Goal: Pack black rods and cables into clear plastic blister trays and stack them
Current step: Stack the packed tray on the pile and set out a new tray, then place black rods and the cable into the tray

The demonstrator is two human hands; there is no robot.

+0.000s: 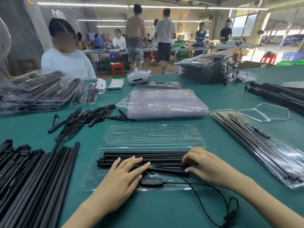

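1. Black rods (144, 157) lie lengthwise in the near half of an open clear tray (92, 178) on the green table (164, 209), right in front of the person.
2. The tray's lid half (153, 135) lies flat behind the rods, hinged open.
3. The left hand (125, 173) rests flat on the rods with fingers straight, pressing down.
4. The right hand (207, 165) has curled fingers pinching the rods' right end.
5. A black cable (205, 186) with a button controller (152, 182) runs from the tray's front edge to a coiled bundle at the table's near right.
6. Loose rods (32, 178) are piled at the left; short black pieces (85, 119) are scattered beyond them.
7. A stack of empty trays (164, 104) sits behind the open one; a filled tray (263, 148) lies to the right.
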